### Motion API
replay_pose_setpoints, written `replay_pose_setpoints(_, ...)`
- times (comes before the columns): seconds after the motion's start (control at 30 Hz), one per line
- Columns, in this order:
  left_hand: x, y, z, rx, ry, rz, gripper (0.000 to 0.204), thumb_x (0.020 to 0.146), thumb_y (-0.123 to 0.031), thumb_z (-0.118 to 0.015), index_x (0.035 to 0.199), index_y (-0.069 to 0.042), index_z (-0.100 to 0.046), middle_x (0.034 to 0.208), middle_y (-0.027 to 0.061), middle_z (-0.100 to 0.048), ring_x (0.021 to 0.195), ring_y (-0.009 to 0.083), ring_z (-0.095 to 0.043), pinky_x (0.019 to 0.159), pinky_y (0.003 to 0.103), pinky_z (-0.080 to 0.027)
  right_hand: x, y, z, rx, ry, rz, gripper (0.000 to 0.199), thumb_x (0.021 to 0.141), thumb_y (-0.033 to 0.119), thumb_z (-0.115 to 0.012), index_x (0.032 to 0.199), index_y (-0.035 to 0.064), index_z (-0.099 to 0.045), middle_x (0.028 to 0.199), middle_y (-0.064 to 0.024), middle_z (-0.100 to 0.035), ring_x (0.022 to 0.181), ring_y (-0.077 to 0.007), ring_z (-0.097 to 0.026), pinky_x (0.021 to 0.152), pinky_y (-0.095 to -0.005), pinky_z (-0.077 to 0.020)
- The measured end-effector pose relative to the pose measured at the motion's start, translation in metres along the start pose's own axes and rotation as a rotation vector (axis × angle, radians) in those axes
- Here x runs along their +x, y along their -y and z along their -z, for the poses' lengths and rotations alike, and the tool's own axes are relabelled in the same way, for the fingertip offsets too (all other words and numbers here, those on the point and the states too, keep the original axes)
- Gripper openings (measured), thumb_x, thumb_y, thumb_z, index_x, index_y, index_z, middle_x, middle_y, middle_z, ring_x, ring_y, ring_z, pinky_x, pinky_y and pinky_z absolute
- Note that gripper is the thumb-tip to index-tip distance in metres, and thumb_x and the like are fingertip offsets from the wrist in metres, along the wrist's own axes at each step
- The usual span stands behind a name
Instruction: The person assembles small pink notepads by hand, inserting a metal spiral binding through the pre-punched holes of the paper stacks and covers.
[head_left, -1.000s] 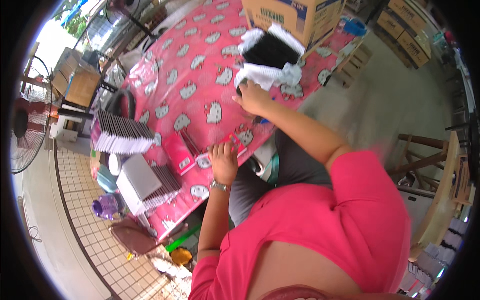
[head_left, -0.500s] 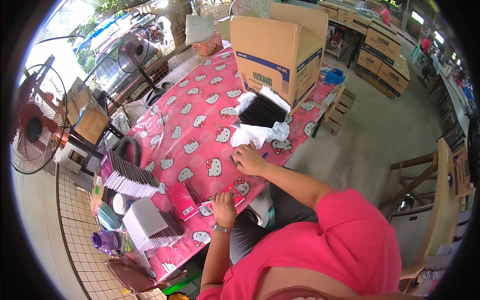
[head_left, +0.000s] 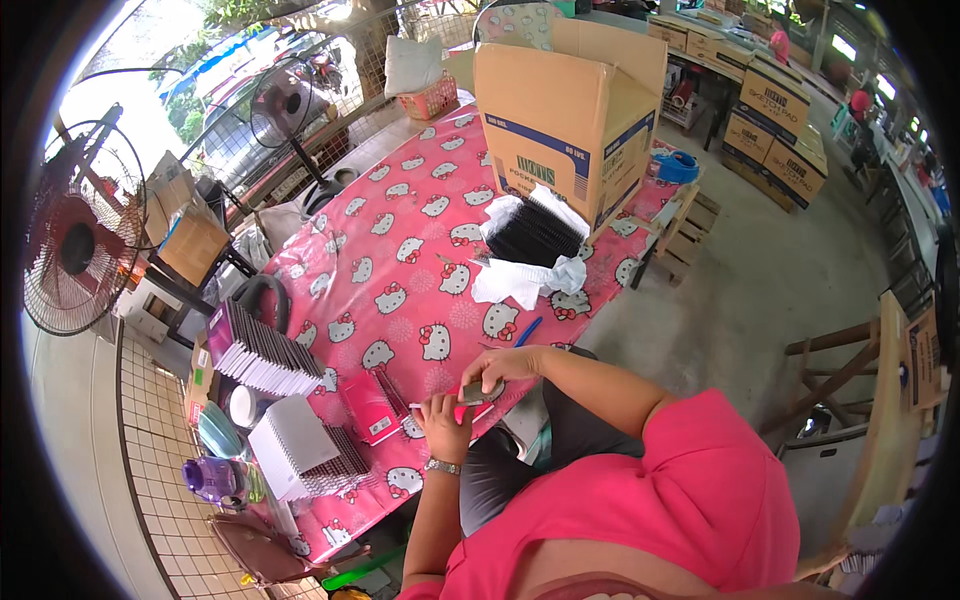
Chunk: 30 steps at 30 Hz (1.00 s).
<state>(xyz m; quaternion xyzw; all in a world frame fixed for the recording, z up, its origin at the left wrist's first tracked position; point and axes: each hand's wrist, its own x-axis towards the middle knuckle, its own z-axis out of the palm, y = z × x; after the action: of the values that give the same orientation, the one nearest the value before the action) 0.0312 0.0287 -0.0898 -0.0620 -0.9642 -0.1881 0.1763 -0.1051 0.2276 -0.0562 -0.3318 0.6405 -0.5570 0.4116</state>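
Both hands closed on one small dark item (head_left: 476,392) at the near table edge: right hand (head_left: 510,366) pinched from above, left hand (head_left: 445,418) gripped below. Sat over pink tablecloth (head_left: 400,240), cardboard box (head_left: 565,110) far back, pink booklet (head_left: 372,408) just left.

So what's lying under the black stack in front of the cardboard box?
White wrapping paper spreads out beneath the black stack, on the pink patterned tablecloth. Whatever lies directly under the stack's middle is covered.
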Motion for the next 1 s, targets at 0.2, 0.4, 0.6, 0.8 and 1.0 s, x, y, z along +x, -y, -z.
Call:
replay_pose_setpoints(0.2, 0.005, -0.023, 0.01, 0.0, 0.036, -0.046, 0.037, 0.073, -0.032, -0.082, 0.098, -0.013, -0.064, 0.101, 0.0052, -0.061, 0.105, 0.03, -0.053, 0.095, 0.051, -0.035, -0.018, -0.012, -0.007, 0.232, 0.06, 0.065, 0.046, 0.075, 0.017, -0.068, 0.118, 0.0009, -0.066, 0.108, -0.0048, -0.066, 0.098, -0.0122, -0.061, 0.087, -0.0275, -0.0482)
replay_pose_setpoints(0.4, 0.007, -0.018, 0.012, -0.092, 0.07, 0.029, 0.044, 0.071, -0.036, -0.082, 0.104, -0.015, -0.062, 0.104, 0.003, -0.061, 0.106, 0.0288, -0.054, 0.097, 0.058, -0.034, -0.016, -0.002, -0.004, 0.352, 0.119, 0.096, 0.048, 0.075, 0.018, -0.07, 0.119, -0.0003, -0.065, 0.108, -0.0038, -0.066, 0.099, -0.0119, -0.061, 0.089, -0.0262, -0.0469)
replay_pose_setpoints(0.6, 0.007, -0.014, 0.009, -0.063, 0.073, 0.016, 0.041, 0.073, -0.035, -0.081, 0.103, -0.015, -0.062, 0.103, 0.0035, -0.062, 0.106, 0.0285, -0.055, 0.096, 0.055, -0.036, -0.015, -0.001, -0.003, 0.506, 0.187, 0.084, 0.05, 0.074, 0.019, -0.072, 0.119, -0.0008, -0.064, 0.108, -0.0046, -0.066, 0.1, -0.0142, -0.061, 0.089, -0.0272, -0.047)
replay_pose_setpoints(0.8, 0.013, -0.003, 0.018, -0.124, 0.06, 0.016, 0.034, 0.075, -0.03, -0.08, 0.1, -0.013, -0.063, 0.096, 0.0041, -0.064, 0.101, 0.0291, -0.057, 0.094, 0.048, -0.039, -0.004, 0.01, -0.002, 0.191, 0.112, -0.039, 0.048, 0.079, 0.019, -0.07, 0.122, -0.0001, -0.062, 0.114, -0.0097, -0.064, 0.107, -0.0186, -0.059, 0.095, -0.0308, -0.0457)
replay_pose_setpoints(1.0, 0.016, 0.004, 0.021, -0.195, 0.076, -0.03, 0.031, 0.078, -0.025, -0.077, 0.101, -0.011, -0.062, 0.099, 0.0066, -0.065, 0.101, 0.0306, -0.057, 0.092, 0.045, -0.041, 0.004, -0.004, -0.005, 0.598, 0.183, 0.048, 0.049, 0.075, 0.015, -0.072, 0.121, -0.0004, -0.063, 0.111, -0.008, -0.066, 0.102, -0.0173, -0.061, 0.091, -0.0289, -0.0472)
